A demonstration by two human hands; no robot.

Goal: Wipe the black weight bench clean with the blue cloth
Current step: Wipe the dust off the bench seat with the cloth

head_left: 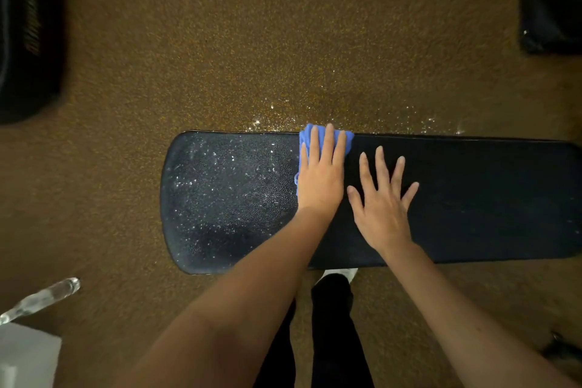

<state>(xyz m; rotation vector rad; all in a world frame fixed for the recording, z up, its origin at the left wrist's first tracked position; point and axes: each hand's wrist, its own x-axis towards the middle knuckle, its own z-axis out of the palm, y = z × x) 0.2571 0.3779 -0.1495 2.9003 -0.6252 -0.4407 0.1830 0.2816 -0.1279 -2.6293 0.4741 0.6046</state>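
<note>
- The black bench lies crosswise in the head view, its rounded end to the left and its other end running out of the picture on the right.
- The left hand lies flat on the blue cloth, fingers straight and close together, pressing it onto the bench near the far edge.
- The cloth is bunched under the palm and fingers; it shows only past the fingertips and along the left side of the hand.
- The right hand rests flat on the bare bench just beside the left hand, fingers straight and spread wide, holding nothing.
- The part of the bench left of the cloth is speckled with bright droplets; the part to the right of the hands looks dark and even.
- The brown speckled floor beyond the bench also glints with wet spots just past the cloth.
- A clear bottle lies tilted at the lower left, above a white object in the corner.
- Dark objects sit at the upper left and upper right; what they are I cannot tell.
- Below the bench, between the forearms, black trouser legs and a white shoe tip show.
</note>
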